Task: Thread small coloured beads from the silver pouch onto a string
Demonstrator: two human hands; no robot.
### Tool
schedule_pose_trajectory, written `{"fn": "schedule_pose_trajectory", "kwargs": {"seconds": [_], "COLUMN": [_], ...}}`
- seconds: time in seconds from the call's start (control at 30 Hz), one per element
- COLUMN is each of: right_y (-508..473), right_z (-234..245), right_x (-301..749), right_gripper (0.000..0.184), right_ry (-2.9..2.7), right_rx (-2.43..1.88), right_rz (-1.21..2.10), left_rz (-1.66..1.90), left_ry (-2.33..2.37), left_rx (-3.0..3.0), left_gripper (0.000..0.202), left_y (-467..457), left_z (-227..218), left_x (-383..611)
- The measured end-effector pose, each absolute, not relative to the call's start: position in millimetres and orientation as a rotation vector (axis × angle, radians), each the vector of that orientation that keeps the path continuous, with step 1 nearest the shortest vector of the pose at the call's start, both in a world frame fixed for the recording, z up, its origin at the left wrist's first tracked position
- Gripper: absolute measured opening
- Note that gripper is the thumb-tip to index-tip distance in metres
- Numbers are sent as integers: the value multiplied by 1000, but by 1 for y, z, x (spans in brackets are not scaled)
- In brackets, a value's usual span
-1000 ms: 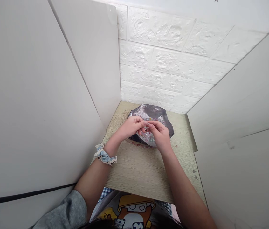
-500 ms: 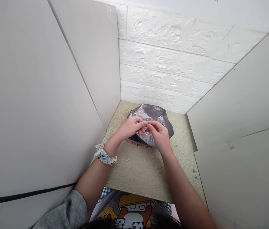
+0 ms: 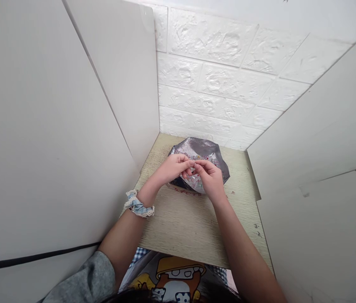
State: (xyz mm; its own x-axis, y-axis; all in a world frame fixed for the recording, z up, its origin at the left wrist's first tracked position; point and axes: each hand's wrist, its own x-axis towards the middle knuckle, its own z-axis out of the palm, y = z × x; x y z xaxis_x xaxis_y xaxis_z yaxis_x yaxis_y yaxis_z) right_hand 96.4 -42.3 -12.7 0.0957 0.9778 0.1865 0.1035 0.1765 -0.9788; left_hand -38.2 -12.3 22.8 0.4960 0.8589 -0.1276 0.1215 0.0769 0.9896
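Observation:
My left hand and my right hand meet fingertip to fingertip over a silvery-grey pouch. Both are closed in a pinch; whatever lies between the fingertips is too small to make out. Inside the pouch, many small multicoloured beads show around and beneath my hands, mostly clear, pink and white. A line of tiny red beads lies on the wooden board along the pouch's near edge. Part of the pouch is hidden behind my fingers. A pale blue scrunchie with lace circles my left wrist.
The pouch rests on a pale wooden tabletop. White panels rise close on the left, and another white panel stands on the right. A white brick-patterned wall closes off the back. Two small shiny bits lie near the right edge.

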Motion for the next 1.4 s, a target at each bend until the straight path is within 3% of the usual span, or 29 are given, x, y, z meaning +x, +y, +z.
{"fn": "schedule_pose_trajectory", "kwargs": {"seconds": [1.4], "right_y": [-42], "right_z": [-14], "right_x": [97], "right_gripper": [16], "right_ry": [-1309], "right_rx": [-1197], "right_rz": [943], "left_rz": [697], "left_ry": [938], "left_rx": [1383], "left_gripper": [26], "left_y": [-13], "left_z": [24], "left_x": [-38]}}
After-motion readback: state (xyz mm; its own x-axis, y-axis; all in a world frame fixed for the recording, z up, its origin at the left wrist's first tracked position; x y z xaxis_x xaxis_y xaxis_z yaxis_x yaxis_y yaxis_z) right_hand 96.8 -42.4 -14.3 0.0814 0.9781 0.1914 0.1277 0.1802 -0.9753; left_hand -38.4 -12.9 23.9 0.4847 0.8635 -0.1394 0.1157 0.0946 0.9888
